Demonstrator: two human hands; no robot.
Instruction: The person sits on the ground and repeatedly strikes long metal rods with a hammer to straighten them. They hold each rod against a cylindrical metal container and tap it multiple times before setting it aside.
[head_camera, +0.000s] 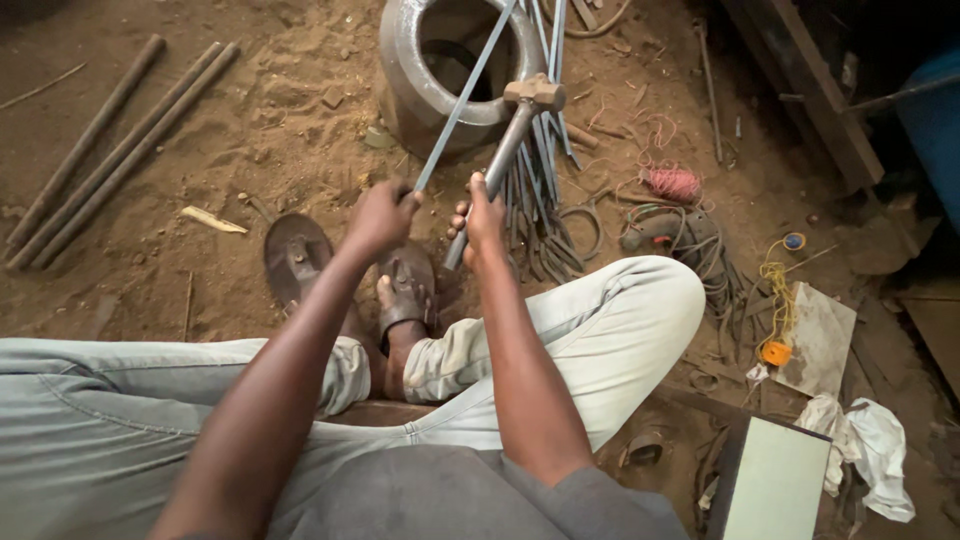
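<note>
My left hand (382, 213) grips the near end of a thin grey metal rod (462, 100) that slants up across the mouth of a round metal ring block (400, 70) standing on the sandy floor. My right hand (483, 217) holds the metal handle of a hammer (508, 140), its head (534, 92) raised over the ring's right rim. A bundle of similar thin rods (545, 150) with bent ends lies just right of the hammer. I sit with my legs in pale jeans, one sandalled foot (403, 295) below my hands.
Three long pipes (110, 160) lie at the far left. An empty sandal (295, 255) rests by my foot. Right of me are a red twine ball (672, 183), tangled wire, yellow cord (778, 300), a white rag (870, 440) and a pale box (775, 480).
</note>
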